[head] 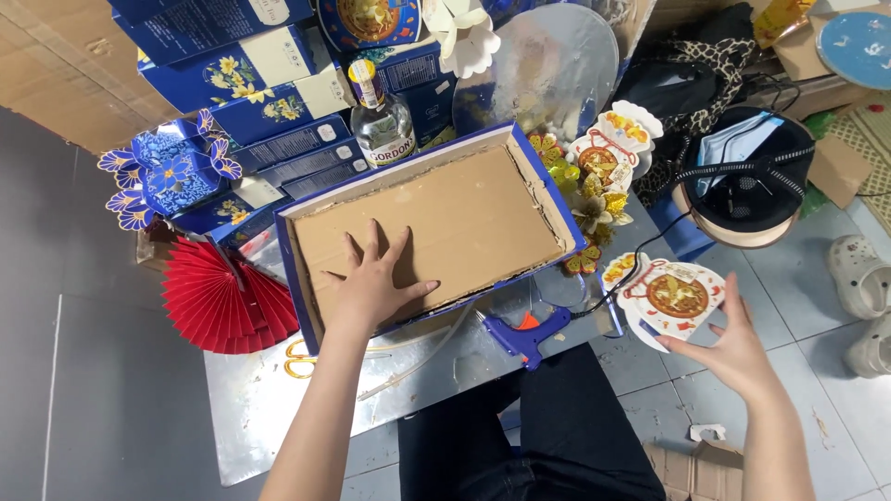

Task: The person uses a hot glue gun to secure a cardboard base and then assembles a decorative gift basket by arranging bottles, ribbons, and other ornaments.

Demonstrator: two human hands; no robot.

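1. The person's left hand [376,278] is lying flat, fingers spread wide, palm down on the brown cardboard floor of a shallow rectangular blue-edged box [427,227]; it is pressing on the box, not gripping anything.
2. The box is sitting tilted on a shiny silver sheet [269,408] spread over the floor, its near-left part under the hand.
3. The right hand [738,348] is reaching to the near-right edge of a white fan-shaped paper decoration with a round red and gold picture [664,297]; the fingers are open and only loosely curled, the fingertips touching its rim.
4. A blue glue gun [524,334] is lying between the box and the decoration, just beside the person's dark trouser knee.
5. A folded red paper fan [223,301] is lying left of the box, with yellow-handled scissors [302,357] near it.
6. Behind the box, a clear glass bottle [379,116] is standing among stacked blue flowered cartons [251,83].
7. Grey floor tiles [817,278] are showing on the right.
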